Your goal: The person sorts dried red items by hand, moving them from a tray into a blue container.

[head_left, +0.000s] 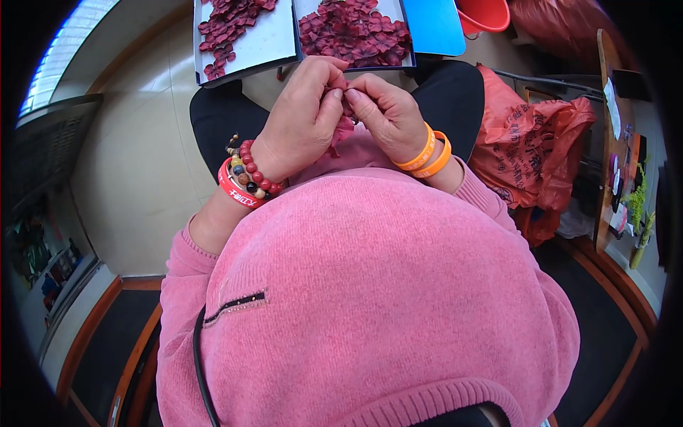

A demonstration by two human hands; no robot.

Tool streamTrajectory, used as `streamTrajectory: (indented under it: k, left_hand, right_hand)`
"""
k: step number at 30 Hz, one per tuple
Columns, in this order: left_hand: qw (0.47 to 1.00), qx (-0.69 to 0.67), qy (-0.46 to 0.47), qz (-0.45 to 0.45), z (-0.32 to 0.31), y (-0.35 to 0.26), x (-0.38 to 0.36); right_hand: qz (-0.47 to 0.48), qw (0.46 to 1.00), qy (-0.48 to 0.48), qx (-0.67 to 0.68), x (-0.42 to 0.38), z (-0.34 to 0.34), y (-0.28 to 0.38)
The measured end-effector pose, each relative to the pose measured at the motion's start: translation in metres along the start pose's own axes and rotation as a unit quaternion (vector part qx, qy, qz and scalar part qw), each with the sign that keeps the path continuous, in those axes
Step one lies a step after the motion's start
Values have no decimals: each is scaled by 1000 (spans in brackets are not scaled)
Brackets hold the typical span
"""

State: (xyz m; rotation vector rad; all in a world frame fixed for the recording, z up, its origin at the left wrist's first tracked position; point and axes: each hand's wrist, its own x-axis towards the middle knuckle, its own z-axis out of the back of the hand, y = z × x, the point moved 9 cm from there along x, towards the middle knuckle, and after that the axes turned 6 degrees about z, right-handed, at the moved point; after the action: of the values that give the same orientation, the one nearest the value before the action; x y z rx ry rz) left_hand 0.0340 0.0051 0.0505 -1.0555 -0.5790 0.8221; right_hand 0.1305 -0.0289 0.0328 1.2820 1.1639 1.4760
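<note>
Dark red fabric petals (343, 132) hang between my two hands, just in front of the pink sweater. My left hand (302, 117), with beads and a red band at the wrist, pinches them between thumb and fingers. Touching it at the fingertips is my right hand (390, 117), closed in a pinch on the same petals, with orange bands on its wrist. Beyond the hands, a tray on the left (267, 57) holds flower pieces (220, 32). The tray beside it (395, 8) carries a thick pile of dark red flower pieces (352, 35).
A blue board (435, 27) and a red basin (485, 16) lie right of the trays. Red plastic bags (523, 135) stand by my right leg. A wooden shelf edge (608, 142) with a green plant (635, 196) is at far right. Dark cabinets (53, 149) are at left.
</note>
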Motion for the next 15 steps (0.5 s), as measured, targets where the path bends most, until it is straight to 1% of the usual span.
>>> streamTrajectory:
  k: [3, 6, 9, 12, 15]
  left_hand:
    - [1000, -18, 14, 13, -2, -1, 0]
    - [1000, 10, 8, -7, 0, -5, 0]
    - [998, 49, -1, -50, 1, -12, 0]
    - [996, 75, 10, -57, 2, -14, -1]
    - [997, 53, 51, -4, -1, -10, -1]
  right_hand:
    - [-8, 1000, 4, 18, -1, 1, 0]
    - [-9, 1000, -1, 19, -2, 3, -2]
    - [7, 1000, -10, 6, -1, 3, 1]
    - [24, 999, -18, -26, 0, 2, 7]
    - [58, 996, -22, -69, 0, 2, 13]
